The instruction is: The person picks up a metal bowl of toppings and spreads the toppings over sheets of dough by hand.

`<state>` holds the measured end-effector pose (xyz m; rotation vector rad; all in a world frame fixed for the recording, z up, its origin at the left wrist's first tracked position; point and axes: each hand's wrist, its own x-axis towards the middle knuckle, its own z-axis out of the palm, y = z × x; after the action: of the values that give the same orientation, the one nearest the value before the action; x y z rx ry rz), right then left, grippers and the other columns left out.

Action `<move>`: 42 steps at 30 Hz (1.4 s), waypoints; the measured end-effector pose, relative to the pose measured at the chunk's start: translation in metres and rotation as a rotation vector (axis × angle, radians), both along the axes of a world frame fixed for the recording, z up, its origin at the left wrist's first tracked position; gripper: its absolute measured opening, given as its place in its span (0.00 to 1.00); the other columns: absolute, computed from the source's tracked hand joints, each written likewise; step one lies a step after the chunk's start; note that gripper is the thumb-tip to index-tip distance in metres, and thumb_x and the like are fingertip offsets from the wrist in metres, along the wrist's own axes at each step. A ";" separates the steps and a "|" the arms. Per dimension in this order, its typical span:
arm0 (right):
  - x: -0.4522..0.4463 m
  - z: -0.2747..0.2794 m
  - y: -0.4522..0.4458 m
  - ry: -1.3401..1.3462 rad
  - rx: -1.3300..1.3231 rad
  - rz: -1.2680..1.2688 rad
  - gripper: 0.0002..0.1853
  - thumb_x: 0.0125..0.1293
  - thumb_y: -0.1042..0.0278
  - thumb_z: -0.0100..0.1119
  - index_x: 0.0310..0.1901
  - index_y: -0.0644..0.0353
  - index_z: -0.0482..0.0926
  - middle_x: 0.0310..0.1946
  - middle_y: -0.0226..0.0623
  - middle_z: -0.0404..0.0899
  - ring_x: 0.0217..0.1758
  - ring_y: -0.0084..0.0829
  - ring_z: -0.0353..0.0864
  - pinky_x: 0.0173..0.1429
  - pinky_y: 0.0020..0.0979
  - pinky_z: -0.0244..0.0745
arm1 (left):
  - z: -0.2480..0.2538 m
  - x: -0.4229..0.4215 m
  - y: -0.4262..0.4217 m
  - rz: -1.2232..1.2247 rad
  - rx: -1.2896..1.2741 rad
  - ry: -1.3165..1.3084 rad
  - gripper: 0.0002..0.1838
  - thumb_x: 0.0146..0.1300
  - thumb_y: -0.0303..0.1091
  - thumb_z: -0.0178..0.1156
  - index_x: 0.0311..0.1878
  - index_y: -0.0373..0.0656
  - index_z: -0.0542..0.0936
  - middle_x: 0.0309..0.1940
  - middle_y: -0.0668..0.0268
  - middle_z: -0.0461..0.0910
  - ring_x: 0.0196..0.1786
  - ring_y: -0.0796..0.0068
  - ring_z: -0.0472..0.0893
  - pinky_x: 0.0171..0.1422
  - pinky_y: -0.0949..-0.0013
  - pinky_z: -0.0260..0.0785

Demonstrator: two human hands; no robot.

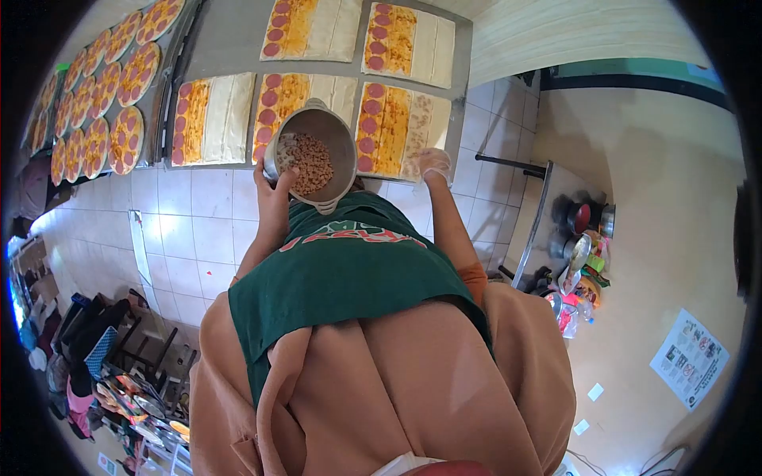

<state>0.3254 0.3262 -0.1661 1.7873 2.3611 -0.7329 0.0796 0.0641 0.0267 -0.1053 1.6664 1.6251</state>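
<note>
My left hand [274, 198] grips a round metal pot [340, 147] by its side, the thumb hooked over the rim. Brown crumbled topping [312, 170], like cooked minced meat, lies in the tilted pot. My right hand [434, 164], in a clear plastic glove, is at the near right corner of a rectangular dough sheet [385, 131], its fingers closed downward. What they hold is hidden. That sheet has a row of round sausage slices, a sauced strip and brown crumbs along a plain strip. Behind the pot, another dough sheet [290, 91] is partly covered.
More topped dough sheets [409, 44] lie on the metal table [222, 40]. Round pizzas [127, 139] fill a tray at the left. At the right, a side table [548, 214] carries pans and packets. White tiled floor [190, 202] runs below the table edge.
</note>
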 end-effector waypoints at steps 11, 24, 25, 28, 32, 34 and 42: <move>-0.059 0.002 0.066 -0.178 0.120 0.080 0.17 0.63 0.57 0.47 0.37 0.57 0.85 0.40 0.45 0.83 0.45 0.45 0.82 0.51 0.42 0.76 | 0.011 0.000 -0.009 0.070 -0.014 0.004 0.45 0.55 0.35 0.64 0.70 0.34 0.49 0.56 0.51 0.67 0.57 0.65 0.70 0.62 0.66 0.64; -0.072 -0.041 0.124 -0.326 0.282 0.306 0.18 0.64 0.54 0.46 0.40 0.55 0.85 0.45 0.47 0.82 0.48 0.46 0.82 0.54 0.42 0.75 | 0.016 -0.001 -0.013 0.149 0.000 -0.005 0.46 0.54 0.36 0.64 0.70 0.33 0.49 0.57 0.50 0.66 0.58 0.63 0.70 0.64 0.64 0.62; -0.071 -0.044 0.124 -0.273 0.276 0.279 0.19 0.64 0.54 0.46 0.41 0.54 0.85 0.45 0.47 0.82 0.48 0.46 0.82 0.54 0.43 0.75 | 0.015 -0.002 -0.013 0.152 0.001 -0.004 0.46 0.54 0.36 0.64 0.71 0.33 0.48 0.57 0.50 0.66 0.58 0.63 0.70 0.64 0.64 0.62; -0.070 -0.024 0.122 -0.314 0.195 0.415 0.18 0.64 0.55 0.47 0.41 0.55 0.85 0.45 0.47 0.82 0.48 0.46 0.82 0.54 0.43 0.75 | 0.012 -0.003 -0.014 0.147 -0.005 -0.003 0.47 0.54 0.36 0.64 0.71 0.33 0.48 0.57 0.49 0.66 0.58 0.63 0.70 0.64 0.64 0.62; -0.080 -0.019 0.116 -0.251 0.209 0.230 0.17 0.61 0.55 0.51 0.39 0.56 0.85 0.42 0.49 0.82 0.46 0.46 0.82 0.53 0.42 0.75 | 0.009 -0.003 -0.010 0.134 -0.012 -0.001 0.47 0.54 0.35 0.64 0.71 0.33 0.48 0.57 0.49 0.66 0.58 0.63 0.70 0.64 0.64 0.62; -0.082 -0.015 0.114 -0.281 0.254 0.279 0.17 0.59 0.55 0.52 0.36 0.57 0.86 0.39 0.51 0.83 0.45 0.46 0.83 0.52 0.41 0.76 | 0.011 -0.002 -0.008 0.130 0.006 -0.008 0.46 0.54 0.35 0.65 0.70 0.33 0.48 0.58 0.49 0.65 0.58 0.62 0.70 0.64 0.64 0.62; -0.088 0.017 0.115 -0.099 0.151 0.090 0.19 0.58 0.52 0.52 0.34 0.60 0.85 0.39 0.53 0.82 0.45 0.44 0.83 0.52 0.40 0.76 | 0.010 0.000 -0.007 0.117 0.000 0.003 0.46 0.54 0.35 0.65 0.70 0.33 0.49 0.58 0.49 0.65 0.59 0.62 0.70 0.64 0.64 0.63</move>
<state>0.2379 0.4413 -0.1488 1.7138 2.4706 -0.4552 0.0799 0.0575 0.0368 -0.2043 1.6900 1.7126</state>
